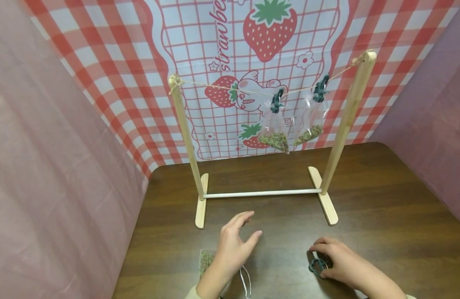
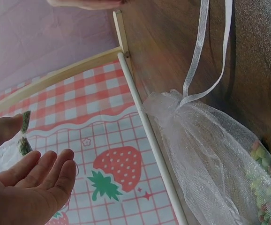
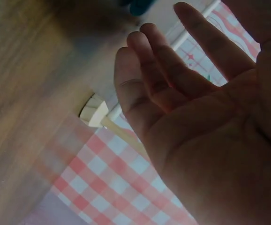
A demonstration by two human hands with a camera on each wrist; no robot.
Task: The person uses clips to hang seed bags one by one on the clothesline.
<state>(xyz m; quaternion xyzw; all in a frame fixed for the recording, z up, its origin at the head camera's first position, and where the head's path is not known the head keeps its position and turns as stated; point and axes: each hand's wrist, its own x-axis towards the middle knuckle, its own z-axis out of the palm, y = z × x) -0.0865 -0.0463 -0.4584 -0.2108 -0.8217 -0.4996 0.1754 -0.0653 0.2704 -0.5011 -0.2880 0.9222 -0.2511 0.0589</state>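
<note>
My left hand (image 1: 233,243) is held over the table with its fingers spread and nothing between them. Beneath its wrist lies a white mesh drawstring pouch (image 2: 196,136) with greenish dried bits inside and a white ribbon (image 1: 246,280). My right hand (image 1: 340,261) reaches around a dark green clip (image 1: 316,268) on the table, thumb and fingertips at its edges. In the right wrist view its fingers are loosely extended, with the clip (image 3: 141,5) blurred at the top. Two more green clips (image 1: 277,101) hold clear bags (image 1: 273,139) of dried herbs on a string.
A wooden stand with a left post (image 1: 185,133), a right post (image 1: 347,124) and a white crossbar (image 1: 259,194) stands on the brown table (image 1: 267,174). The string (image 1: 222,87) sags between the post tops. Strawberry-print cloth (image 1: 114,83) hangs behind; pink fabric (image 1: 76,166) covers the sides.
</note>
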